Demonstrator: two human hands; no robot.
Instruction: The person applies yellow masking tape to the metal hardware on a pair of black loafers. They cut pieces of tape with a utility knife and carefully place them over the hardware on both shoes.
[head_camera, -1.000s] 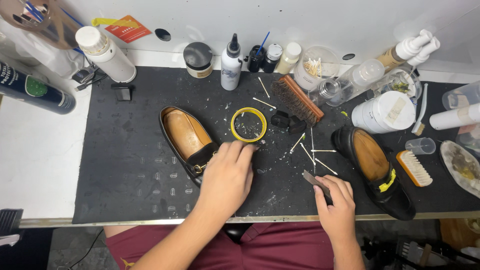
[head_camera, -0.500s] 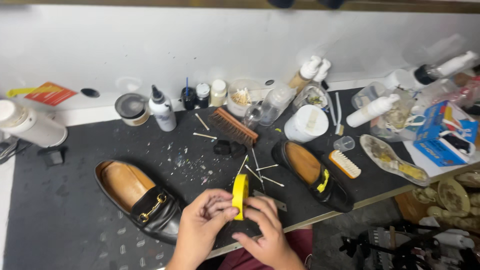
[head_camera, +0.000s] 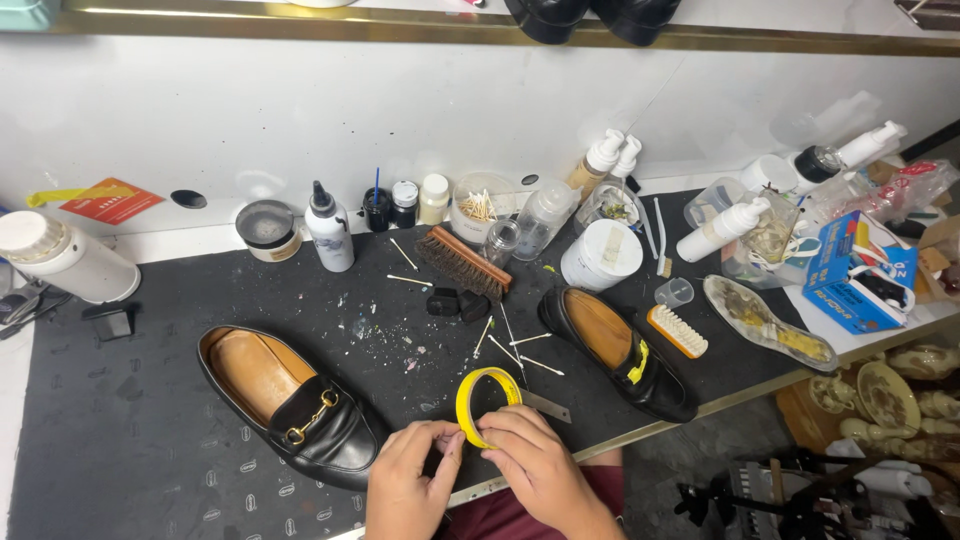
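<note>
A blue rectangular box (head_camera: 848, 276) lies at the table's right edge; an orange-red sticker (head_camera: 112, 201) marks the left wall.

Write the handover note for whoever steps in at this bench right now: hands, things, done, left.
Left hand: pinching the lower edge of the yellow tape roll.
Right hand: gripping the roll from the right, fingers on its rim.
Roll is upright at the front edge of the black mat.
Left loafer lies beside the left hand, no tape visible on it.
Right loafer carries a yellow strip near its strap.
Done: it seems, one shoe taped. Left: probably the other shoe.
</note>
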